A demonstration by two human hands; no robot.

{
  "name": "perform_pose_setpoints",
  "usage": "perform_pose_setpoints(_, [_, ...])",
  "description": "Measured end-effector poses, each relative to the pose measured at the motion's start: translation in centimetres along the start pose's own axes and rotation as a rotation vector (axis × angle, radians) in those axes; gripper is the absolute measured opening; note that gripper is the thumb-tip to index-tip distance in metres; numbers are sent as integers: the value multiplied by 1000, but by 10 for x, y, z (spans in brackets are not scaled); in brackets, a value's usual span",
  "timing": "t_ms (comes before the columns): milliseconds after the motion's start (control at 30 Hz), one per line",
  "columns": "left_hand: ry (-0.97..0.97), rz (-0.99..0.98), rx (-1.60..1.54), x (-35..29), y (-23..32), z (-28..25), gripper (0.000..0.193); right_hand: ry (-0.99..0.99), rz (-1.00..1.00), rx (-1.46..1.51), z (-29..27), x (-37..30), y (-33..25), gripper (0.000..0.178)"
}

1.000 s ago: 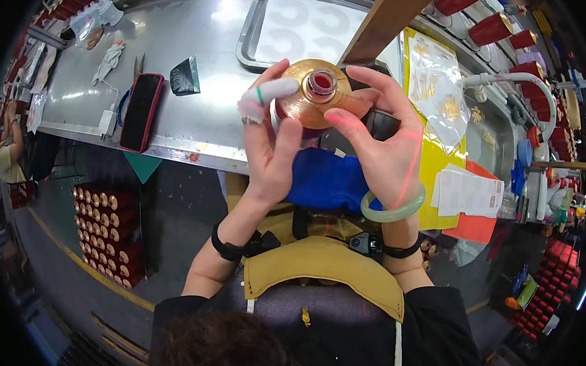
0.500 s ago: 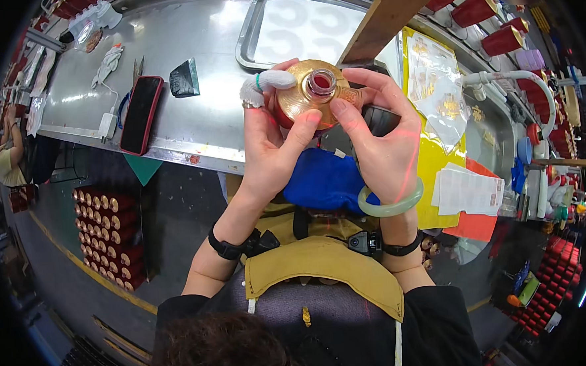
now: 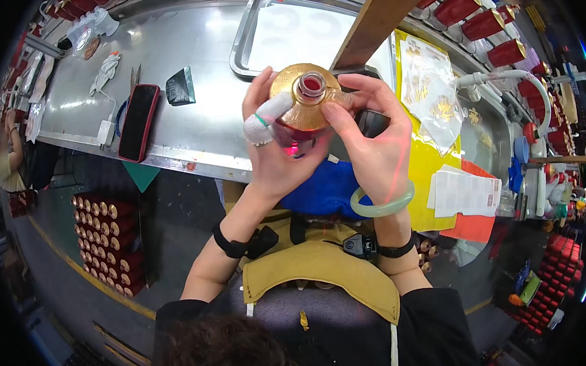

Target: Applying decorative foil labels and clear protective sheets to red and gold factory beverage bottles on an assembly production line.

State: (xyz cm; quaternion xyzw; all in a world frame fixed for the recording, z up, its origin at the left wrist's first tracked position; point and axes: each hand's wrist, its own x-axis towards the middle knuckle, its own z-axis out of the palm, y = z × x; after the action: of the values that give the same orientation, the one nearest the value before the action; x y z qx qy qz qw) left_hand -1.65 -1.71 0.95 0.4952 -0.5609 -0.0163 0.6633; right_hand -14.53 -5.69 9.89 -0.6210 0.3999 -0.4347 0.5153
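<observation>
Between my hands, over the front edge of the metal table, is a bottle point(image 3: 292, 85) with a gold embossed shoulder, a red lower body and an uncapped neck facing up. My left hand point(image 3: 274, 141) grips its left side. A white finger cover with a green band sits on one finger, which lies on the gold shoulder. My right hand point(image 3: 373, 132) grips the other side, its thumb on the gold near the neck. A red laser line runs across the right hand. Below the hands lies a blue cloth point(image 3: 326, 191). The bottle's underside is hidden.
A metal tray point(image 3: 239, 50) lies behind the bottle, beside a wooden post point(image 3: 390, 19). Leftward are a phone point(image 3: 139, 125), scissors point(image 3: 134, 77) and a dark green packet point(image 3: 180, 87). Yellow sheeting with transparent decal sheets point(image 3: 430, 76) and papers point(image 3: 466, 190) lies to the right.
The bottle has tilted and shifted slightly left. My left thumb has moved off the gold top toward the lower side, and the covered finger now points up toward the neck.
</observation>
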Motion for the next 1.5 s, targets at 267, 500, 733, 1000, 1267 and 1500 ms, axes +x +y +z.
perform_pose_setpoints(267, [30, -107, 154, -13, 5, 16, 79, -1, -27, -35, 5, 3, -3, 34])
perform_pose_setpoints(500, [-96, 72, 373, -1, -2, -3, 85, 37, -83, -132, 0, 10, 1, 32])
perform_pose_setpoints(733, [-293, -168, -77, 0, -16, -39, 106, -55, -21, -146, -3, -7, -1, 59])
perform_pose_setpoints(1000, [-101, -76, 89, -11, 0, -19, 87, -111, 3, -11, 15, -4, 18, 62])
perform_pose_setpoints(1267, [-321, -202, -180, 0, -15, -44, 82, -161, 119, 147, -7, 4, 19, 36])
perform_pose_setpoints(1500, [-160, -593, -697, 15, 17, -39, 43, -147, 248, 258, 1, 4, 22, 38])
